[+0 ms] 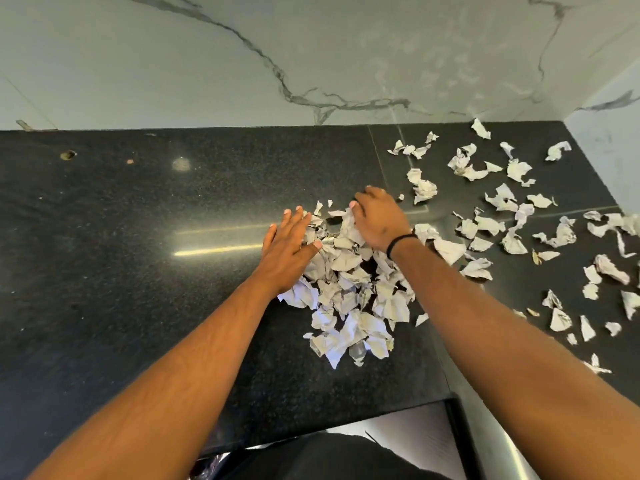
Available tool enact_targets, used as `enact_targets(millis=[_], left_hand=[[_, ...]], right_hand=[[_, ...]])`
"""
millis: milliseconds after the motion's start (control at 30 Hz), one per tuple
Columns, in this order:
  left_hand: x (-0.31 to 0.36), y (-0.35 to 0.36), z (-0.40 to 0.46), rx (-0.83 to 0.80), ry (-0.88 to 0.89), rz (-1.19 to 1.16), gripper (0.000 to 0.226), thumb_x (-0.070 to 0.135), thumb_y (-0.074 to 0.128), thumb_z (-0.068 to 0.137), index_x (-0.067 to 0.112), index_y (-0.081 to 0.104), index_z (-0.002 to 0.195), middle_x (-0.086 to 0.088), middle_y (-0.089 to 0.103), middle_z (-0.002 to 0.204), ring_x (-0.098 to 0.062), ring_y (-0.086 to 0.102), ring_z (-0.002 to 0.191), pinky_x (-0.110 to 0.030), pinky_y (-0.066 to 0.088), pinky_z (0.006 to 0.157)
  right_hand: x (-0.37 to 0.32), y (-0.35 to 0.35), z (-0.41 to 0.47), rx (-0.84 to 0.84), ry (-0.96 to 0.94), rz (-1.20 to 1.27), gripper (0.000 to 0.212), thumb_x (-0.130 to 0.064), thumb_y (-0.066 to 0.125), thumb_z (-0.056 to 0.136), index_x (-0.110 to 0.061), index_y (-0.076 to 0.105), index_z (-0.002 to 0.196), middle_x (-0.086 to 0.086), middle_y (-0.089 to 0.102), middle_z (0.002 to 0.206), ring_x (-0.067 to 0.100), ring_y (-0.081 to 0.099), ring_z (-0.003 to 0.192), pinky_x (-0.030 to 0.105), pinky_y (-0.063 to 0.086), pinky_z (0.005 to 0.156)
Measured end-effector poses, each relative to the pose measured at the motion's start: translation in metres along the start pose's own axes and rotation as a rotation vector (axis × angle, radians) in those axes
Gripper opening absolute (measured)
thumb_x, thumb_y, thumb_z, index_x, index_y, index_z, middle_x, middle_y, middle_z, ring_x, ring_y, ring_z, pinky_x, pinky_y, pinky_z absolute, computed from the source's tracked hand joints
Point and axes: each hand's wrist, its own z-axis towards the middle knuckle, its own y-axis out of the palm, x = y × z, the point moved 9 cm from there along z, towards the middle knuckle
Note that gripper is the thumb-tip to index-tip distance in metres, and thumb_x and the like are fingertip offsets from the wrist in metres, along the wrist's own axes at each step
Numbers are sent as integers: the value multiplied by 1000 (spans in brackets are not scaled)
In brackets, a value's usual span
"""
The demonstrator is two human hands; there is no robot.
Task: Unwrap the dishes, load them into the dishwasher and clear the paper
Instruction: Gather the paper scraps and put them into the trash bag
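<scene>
A heap of torn, crumpled paper scraps (349, 296) lies in the middle of the black granite counter (138, 237). My left hand (289, 245) lies flat with straight fingers against the heap's left edge. My right hand (379, 218) rests on the far top of the heap, fingers curled down over the scraps; a black band circles its wrist. More loose paper scraps (519, 216) are scattered over the right part of the counter. No dishes are in view.
A white marble backsplash (311, 57) rises behind the counter, and a white wall (609, 140) closes the right corner. The counter's front edge runs along the bottom, with a pale surface (415, 431) below it. A small hole (67, 154) marks the counter's far left.
</scene>
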Motion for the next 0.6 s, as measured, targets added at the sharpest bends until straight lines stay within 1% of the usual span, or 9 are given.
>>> enact_targets(millis=[100, 133, 200, 267, 333, 400, 467, 533, 600], left_hand=[[-1, 0, -2, 11, 18, -41, 59, 37, 40, 107, 25, 18, 161, 8, 3, 169, -4, -11, 153, -32, -13, 121], [-1, 0, -2, 14, 20, -50, 58, 35, 40, 107, 25, 19, 160, 7, 4, 169, -4, -10, 153, -31, -13, 121], [-1, -2, -2, 17, 19, -77, 56, 31, 40, 107, 24, 21, 160, 6, 7, 168, -4, -8, 153, -32, -12, 121], [1, -4, -3, 15, 27, -122, 54, 29, 40, 108, 25, 23, 159, 5, 11, 168, -6, -5, 154, -34, -10, 122], [0, -5, -4, 19, 32, -155, 51, 28, 40, 108, 25, 27, 158, 4, 15, 167, -7, -1, 154, -36, -9, 123], [0, -5, -4, -2, 44, -152, 49, 28, 39, 108, 25, 30, 157, 4, 18, 167, -7, 0, 154, -36, -8, 123], [2, -6, -5, -31, 41, -186, 48, 27, 39, 108, 25, 32, 156, 4, 20, 166, -8, 3, 154, -36, -6, 123], [3, -11, -13, -9, 8, -318, 48, 28, 42, 108, 26, 34, 155, 5, 22, 166, -8, 9, 154, -36, 2, 125], [0, -19, -34, 103, -16, -425, 49, 34, 45, 107, 26, 37, 155, 6, 29, 164, -9, 21, 151, -37, 16, 125]], right_hand=[[-26, 5, -35, 23, -126, -24, 41, -31, 34, 107, -12, 59, 133, 12, 54, 137, 28, 56, 118, 41, 46, 104], [-30, 6, -47, 24, -153, -31, 42, -32, 34, 107, -14, 57, 137, 10, 56, 137, 28, 57, 117, 43, 45, 105], [-26, 5, -66, 47, -151, -10, 46, -34, 35, 106, -16, 48, 146, 9, 57, 140, 27, 55, 124, 48, 39, 110], [-16, -2, -88, 101, -96, 39, 49, -37, 39, 106, -15, 43, 150, 9, 52, 147, 27, 47, 135, 48, 35, 115], [-10, -8, -109, 130, -40, 61, 54, -39, 42, 105, -15, 37, 154, 11, 41, 156, 30, 34, 146, 47, 28, 120], [-12, -8, -129, 143, -9, 55, 59, -44, 43, 104, -18, 31, 157, 11, 30, 162, 31, 22, 152, 49, 22, 123], [-21, -3, -146, 150, -22, 25, 62, -47, 41, 103, -21, 28, 158, 9, 23, 165, 30, 14, 154, 51, 18, 124], [-30, 4, -163, 175, -41, 24, 62, -49, 41, 103, -22, 29, 157, 8, 21, 166, 29, 10, 155, 52, 17, 124], [-31, 10, -182, 227, -10, 88, 63, -53, 41, 102, -23, 30, 157, 7, 18, 167, 27, 7, 156, 52, 18, 124]])
